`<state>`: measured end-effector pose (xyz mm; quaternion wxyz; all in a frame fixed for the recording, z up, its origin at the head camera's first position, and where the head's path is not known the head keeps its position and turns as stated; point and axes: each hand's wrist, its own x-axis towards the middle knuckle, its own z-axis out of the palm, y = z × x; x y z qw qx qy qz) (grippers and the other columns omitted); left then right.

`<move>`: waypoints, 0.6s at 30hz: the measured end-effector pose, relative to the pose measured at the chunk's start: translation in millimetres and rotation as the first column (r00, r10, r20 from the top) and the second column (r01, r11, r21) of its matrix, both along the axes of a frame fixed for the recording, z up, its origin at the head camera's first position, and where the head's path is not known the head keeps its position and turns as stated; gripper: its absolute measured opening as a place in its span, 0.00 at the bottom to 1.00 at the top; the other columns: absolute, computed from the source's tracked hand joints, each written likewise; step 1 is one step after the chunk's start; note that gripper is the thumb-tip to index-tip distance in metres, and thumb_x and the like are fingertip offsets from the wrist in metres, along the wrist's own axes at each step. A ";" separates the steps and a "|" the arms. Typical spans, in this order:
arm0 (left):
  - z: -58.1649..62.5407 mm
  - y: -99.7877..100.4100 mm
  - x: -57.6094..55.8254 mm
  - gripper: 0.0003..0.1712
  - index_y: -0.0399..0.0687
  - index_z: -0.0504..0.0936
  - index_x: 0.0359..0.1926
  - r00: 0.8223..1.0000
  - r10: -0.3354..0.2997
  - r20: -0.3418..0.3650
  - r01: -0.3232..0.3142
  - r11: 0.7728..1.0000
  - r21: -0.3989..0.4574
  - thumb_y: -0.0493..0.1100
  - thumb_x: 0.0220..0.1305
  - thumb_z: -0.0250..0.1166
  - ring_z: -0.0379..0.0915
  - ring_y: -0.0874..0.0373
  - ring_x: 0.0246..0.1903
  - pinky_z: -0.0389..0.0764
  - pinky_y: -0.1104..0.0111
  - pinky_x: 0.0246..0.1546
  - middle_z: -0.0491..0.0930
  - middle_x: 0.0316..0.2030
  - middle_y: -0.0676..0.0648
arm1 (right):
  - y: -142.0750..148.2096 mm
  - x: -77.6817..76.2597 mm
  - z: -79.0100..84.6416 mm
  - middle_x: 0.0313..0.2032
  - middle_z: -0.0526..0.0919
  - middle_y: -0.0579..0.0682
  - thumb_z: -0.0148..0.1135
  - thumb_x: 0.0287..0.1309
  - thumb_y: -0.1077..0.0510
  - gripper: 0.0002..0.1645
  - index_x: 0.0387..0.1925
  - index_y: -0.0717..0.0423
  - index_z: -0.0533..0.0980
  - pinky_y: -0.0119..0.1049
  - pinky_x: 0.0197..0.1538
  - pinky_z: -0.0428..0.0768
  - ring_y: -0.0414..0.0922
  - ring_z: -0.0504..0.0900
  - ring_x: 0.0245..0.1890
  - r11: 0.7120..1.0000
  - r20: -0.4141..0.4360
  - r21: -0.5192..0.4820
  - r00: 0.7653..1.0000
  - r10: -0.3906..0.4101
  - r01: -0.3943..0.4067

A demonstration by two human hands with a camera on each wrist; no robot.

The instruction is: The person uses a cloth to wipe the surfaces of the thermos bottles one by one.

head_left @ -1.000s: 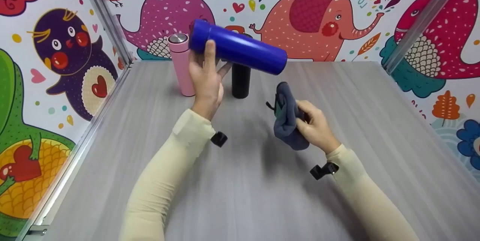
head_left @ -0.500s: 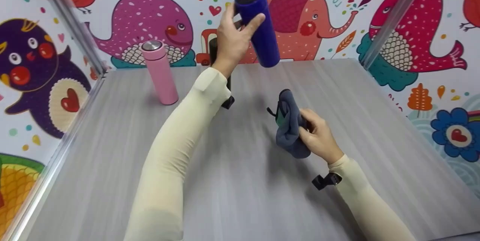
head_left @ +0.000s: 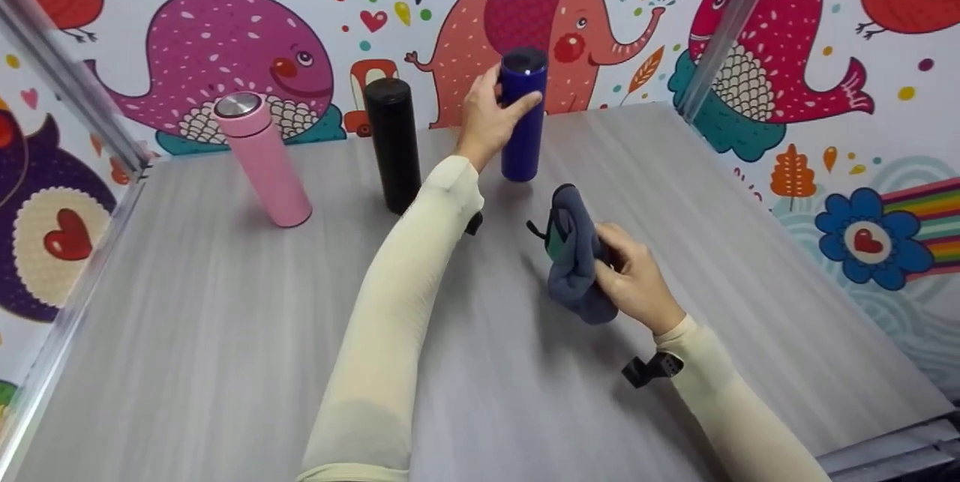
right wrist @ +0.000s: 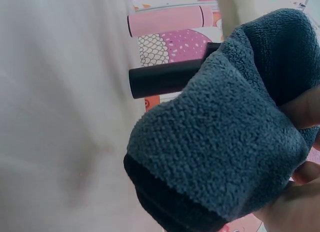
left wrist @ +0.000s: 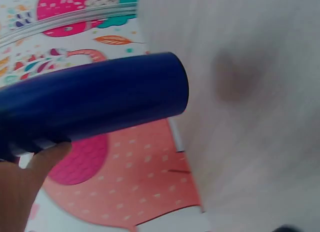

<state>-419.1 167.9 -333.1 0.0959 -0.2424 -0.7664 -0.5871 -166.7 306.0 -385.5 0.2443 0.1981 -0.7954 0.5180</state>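
Note:
My left hand [head_left: 491,111] grips a blue bottle [head_left: 523,130] near its dark top, thumb along its side. The bottle is upright at the back of the table; in the left wrist view a blurred shadow lies apart from its base, so it seems just off the surface. My right hand [head_left: 634,276] pinches a folded grey-blue fleecy cloth [right wrist: 215,137] with dark edging, held above the table. A small black loop and a green patch show on its far side. Left of the blue bottle stand a black bottle [head_left: 394,145] and a pink bottle [head_left: 264,163] with a silver lid.
The grey wood-grain table [head_left: 187,332] reaches back to walls printed with cartoon animals. Metal posts [head_left: 731,25] stand at the back corners. My left sleeve [head_left: 390,302] crosses the middle of the table, in front of the black bottle.
My left hand has carried the blue bottle rightward, turned it from tilted to upright and lowered it toward the table. The view has swung right. The right hand still holds the cloth.

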 end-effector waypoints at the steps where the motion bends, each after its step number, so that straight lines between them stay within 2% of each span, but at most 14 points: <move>1: -5.2 2.3 -1.1 0.43 0.43 0.68 0.70 1.000 0.004 0.015 -0.004 1.000 -0.018 0.55 0.60 0.73 0.72 0.56 0.58 0.73 0.68 0.59 0.75 0.58 0.44 | 1.3 0.6 -0.5 0.43 0.80 0.60 0.55 0.55 0.83 0.21 0.51 0.76 0.77 0.28 0.40 0.76 0.42 0.76 0.38 1.000 0.001 -0.003 1.000 -0.001 0.001; 5: -22.8 8.8 -3.8 0.44 0.46 0.66 0.72 0.997 0.022 0.077 -0.015 0.996 -0.086 0.57 0.62 0.71 0.70 0.56 0.61 0.72 0.66 0.61 0.73 0.61 0.45 | 4.7 2.7 -4.9 0.42 0.80 0.58 0.55 0.56 0.82 0.19 0.49 0.74 0.78 0.28 0.38 0.75 0.42 0.75 0.37 1.000 -0.006 -0.002 1.000 -0.004 0.004; 9: -32.6 13.5 -6.1 0.45 0.47 0.63 0.74 0.992 0.030 0.121 -0.017 0.994 -0.112 0.56 0.62 0.71 0.68 0.55 0.63 0.71 0.65 0.63 0.70 0.64 0.45 | 11.6 -1.6 -20.5 0.42 0.81 0.58 0.57 0.56 0.81 0.19 0.49 0.71 0.79 0.29 0.37 0.75 0.46 0.76 0.36 1.000 -0.011 0.000 1.000 0.008 -0.008; 12: -35.1 16.5 -8.0 0.46 0.47 0.62 0.75 0.990 0.044 0.136 -0.027 0.992 -0.123 0.57 0.63 0.71 0.68 0.55 0.64 0.69 0.66 0.64 0.70 0.64 0.45 | 18.6 -5.8 -32.3 0.44 0.81 0.59 0.57 0.57 0.81 0.22 0.52 0.68 0.80 0.31 0.39 0.77 0.48 0.77 0.38 1.000 0.008 -0.018 1.000 0.020 -0.020; 18: -34.1 22.7 -10.9 0.48 0.49 0.59 0.76 0.985 0.047 0.165 -0.025 0.991 -0.131 0.59 0.63 0.70 0.66 0.56 0.66 0.67 0.67 0.65 0.68 0.68 0.46 | 25.3 -4.8 -36.3 0.47 0.81 0.58 0.57 0.62 0.76 0.20 0.54 0.64 0.80 0.32 0.43 0.79 0.49 0.79 0.41 0.999 0.024 -0.042 0.999 0.035 -0.034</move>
